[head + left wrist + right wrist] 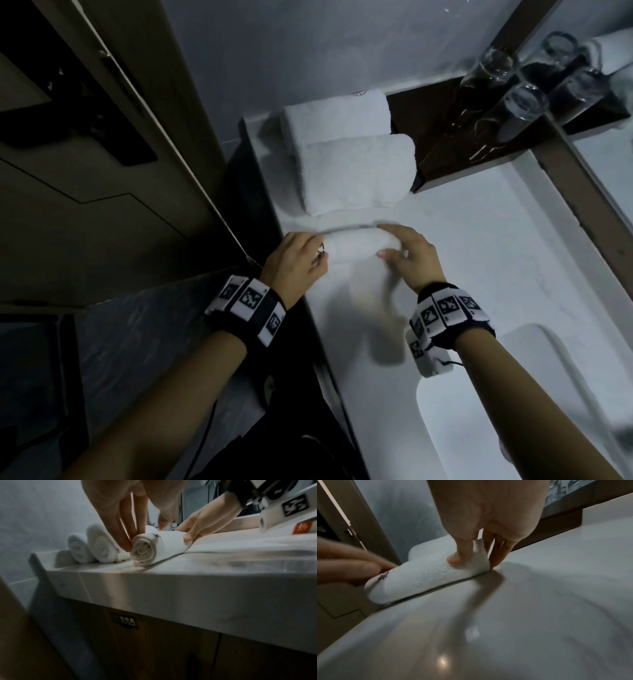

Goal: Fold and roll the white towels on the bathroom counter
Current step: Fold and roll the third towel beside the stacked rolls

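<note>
Forearms with marker wristbands nearest the head camera, reaching toward 12 o'clock over white counter. Small rolled towel lying on counter between both hands, long axis 9-to-3 o'clock, parallel to the two finished rolls: near roll just beyond at 12, far roll behind it against the wall. Left hand at the 9 o'clock end: fingertips straight, pressed on the far side of the spiral end. Right hand at the 3 o'clock end: thumb and fingers pinching the roll across its width. Loose tail of towel possibly trailing toward 6 o'clock; blur too heavy to confirm. Both hands equally near, one per end. Judgement: roll nearly complete; next move likely a push toward 12 to seat it against near roll, axis kept parallel. Glasses at 2 o'clock, well apart.
</note>
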Available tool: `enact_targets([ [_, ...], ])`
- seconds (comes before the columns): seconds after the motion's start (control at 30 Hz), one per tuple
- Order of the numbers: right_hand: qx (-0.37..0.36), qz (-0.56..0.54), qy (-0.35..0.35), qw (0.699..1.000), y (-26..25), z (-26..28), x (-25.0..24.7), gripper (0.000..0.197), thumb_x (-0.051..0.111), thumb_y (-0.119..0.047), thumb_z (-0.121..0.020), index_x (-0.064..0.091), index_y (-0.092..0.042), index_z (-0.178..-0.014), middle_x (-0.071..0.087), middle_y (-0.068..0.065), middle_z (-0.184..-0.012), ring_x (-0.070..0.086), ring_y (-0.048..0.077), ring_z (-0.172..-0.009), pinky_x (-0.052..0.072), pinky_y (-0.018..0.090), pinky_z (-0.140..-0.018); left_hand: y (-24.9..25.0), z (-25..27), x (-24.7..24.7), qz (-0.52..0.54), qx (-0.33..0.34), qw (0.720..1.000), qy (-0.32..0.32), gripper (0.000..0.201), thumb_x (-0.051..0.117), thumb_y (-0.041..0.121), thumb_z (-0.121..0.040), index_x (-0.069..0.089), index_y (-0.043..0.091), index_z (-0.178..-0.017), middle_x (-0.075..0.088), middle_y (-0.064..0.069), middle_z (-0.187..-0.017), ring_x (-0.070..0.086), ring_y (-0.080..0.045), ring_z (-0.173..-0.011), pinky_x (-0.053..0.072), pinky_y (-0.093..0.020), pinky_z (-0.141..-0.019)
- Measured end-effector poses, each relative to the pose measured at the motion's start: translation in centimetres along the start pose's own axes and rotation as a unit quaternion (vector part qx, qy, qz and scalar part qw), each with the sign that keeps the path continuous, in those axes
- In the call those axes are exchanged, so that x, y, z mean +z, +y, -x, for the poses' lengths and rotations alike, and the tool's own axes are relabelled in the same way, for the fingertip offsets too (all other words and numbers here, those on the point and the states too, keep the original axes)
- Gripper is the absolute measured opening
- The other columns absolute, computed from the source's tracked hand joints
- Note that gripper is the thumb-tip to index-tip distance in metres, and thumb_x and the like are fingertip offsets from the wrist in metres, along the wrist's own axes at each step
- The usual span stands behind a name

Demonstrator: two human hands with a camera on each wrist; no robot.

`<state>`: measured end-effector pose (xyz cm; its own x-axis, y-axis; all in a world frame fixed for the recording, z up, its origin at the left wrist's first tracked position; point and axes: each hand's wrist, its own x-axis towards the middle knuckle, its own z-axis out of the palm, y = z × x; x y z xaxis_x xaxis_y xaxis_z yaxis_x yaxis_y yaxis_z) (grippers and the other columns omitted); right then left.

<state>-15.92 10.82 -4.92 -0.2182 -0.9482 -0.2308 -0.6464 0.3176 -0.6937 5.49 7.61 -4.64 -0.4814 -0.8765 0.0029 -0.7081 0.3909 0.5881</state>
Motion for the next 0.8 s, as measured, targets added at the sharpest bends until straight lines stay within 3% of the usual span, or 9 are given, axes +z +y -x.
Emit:
enact_targets([
  [0.1,0.082,-0.074,0.013,0.994,-0.1,-0.8,-0.4,0.058,0.070,-0.020,-0.080,0.044,-0.017,-0.131,0.054,0.001,-0.114,0.052,0.021,-0.097,0.039,0.025,-0.084,-0.6,0.7,0.1,0.011,-0.025,0.999,-0.043,0.059,0.061,0.013,-0.081,0.039,0.004,-0.135,0.046,-0.013,-0.138,0.042,-0.026,-0.128,0.035,-0.030,-0.107],
  [0.2,0.115,-0.082,0.022,0.990,-0.5,-1.7,0.0,0.054,0.068,-0.029,-0.082,0.044,-0.009,-0.127,0.054,0.012,-0.118,0.051,0.023,-0.098,0.041,0.031,-0.086,-0.1,-0.8,0.4,-0.042,-0.065,0.993,-0.087,0.071,0.057,0.017,-0.086,0.018,0.006,-0.143,0.030,-0.012,-0.145,0.025,-0.024,-0.135,0.025,-0.027,-0.110],
  [0.3,0.172,-0.082,0.036,0.981,-1.1,-2.6,0.9,0.062,0.059,-0.045,-0.085,0.040,-0.007,-0.131,0.042,0.016,-0.127,0.047,0.028,-0.106,0.035,0.033,-0.093,0.6,-3.2,0.6,-0.120,-0.107,0.985,-0.061,0.066,0.058,0.024,-0.086,0.024,0.008,-0.140,0.029,-0.015,-0.142,0.028,-0.028,-0.130,0.030,-0.031,-0.106],
  [0.4,0.245,-0.115,0.049,0.961,-1.7,-3.6,1.4,0.065,0.057,-0.052,-0.084,0.039,-0.004,-0.124,0.052,0.013,-0.112,0.055,0.034,-0.104,0.042,0.038,-0.088,0.9,-4.4,0.6,-0.102,-0.160,0.981,-0.043,0.057,0.063,0.017,-0.082,0.035,0.005,-0.131,0.029,-0.021,-0.138,0.040,-0.033,-0.121,0.034,-0.031,-0.103],
  [0.5,0.282,-0.243,0.055,0.927,-1.9,-4.6,1.5,0.056,0.064,-0.040,-0.083,0.040,-0.003,-0.118,0.056,0.002,-0.079,0.066,0.024,-0.067,0.053,0.039,-0.084,0.8,-4.3,0.4,0.096,-0.255,0.961,0.035,0.048,0.073,0.008,-0.073,0.046,0.000,-0.111,0.054,-0.023,-0.117,0.056,-0.034,-0.103,0.045,-0.031,-0.091],
  [0.6,0.289,-0.274,0.109,0.911,-1.2,-5.6,0.6,0.053,0.070,-0.031,-0.079,0.046,0.000,-0.114,0.057,0.006,-0.084,0.064,0.020,-0.055,0.056,0.044,-0.082,1.2,-4.5,1.0,0.213,-0.293,0.930,0.057,0.035,0.078,0.008,-0.067,0.056,-0.003,-0.093,0.065,-0.014,-0.084,0.058,-0.018,-0.068,0.040,-0.003,-0.058],
  [0.63,0.291,-0.268,0.127,0.910,-0.8,-5.9,0.1,0.054,0.071,-0.032,-0.077,0.049,0.002,-0.112,0.062,0.012,-0.088,0.065,0.020,-0.055,0.056,0.044,-0.081,1.5,-4.9,1.3,0.228,-0.291,0.928,0.053,0.033,0.079,0.008,-0.068,0.058,-0.004,-0.091,0.063,-0.011,-0.080,0.054,-0.014,-0.063,0.038,-0.002,-0.053],
  [0.7,0.293,-0.278,0.145,0.903,-0.1,-6.5,-0.9,0.058,0.074,-0.037,-0.074,0.055,0.006,-0.108,0.068,0.018,-0.088,0.069,0.024,-0.062,0.055,0.043,-0.085,2.2,-6.2,2.0,0.249,-0.287,0.923,0.051,0.031,0.078,0.010,-0.069,0.057,-0.003,-0.088,0.063,-0.013,-0.079,0.057,-0.021,-0.067,0.045,-0.013,-0.060],
  [0.8,0.283,-0.345,0.122,0.886,0.5,-7.1,-1.7,0.052,0.077,-0.032,-0.072,0.059,0.007,-0.101,0.067,0.009,-0.070,0.071,0.026,-0.070,0.050,0.042,-0.095,2.5,-7.7,2.6,0.287,-0.302,0.906,0.069,0.029,0.077,0.009,-0.070,0.050,0.003,-0.080,0.061,-0.019,-0.078,0.066,-0.035,-0.080,0.055,-0.042,-0.074],
])
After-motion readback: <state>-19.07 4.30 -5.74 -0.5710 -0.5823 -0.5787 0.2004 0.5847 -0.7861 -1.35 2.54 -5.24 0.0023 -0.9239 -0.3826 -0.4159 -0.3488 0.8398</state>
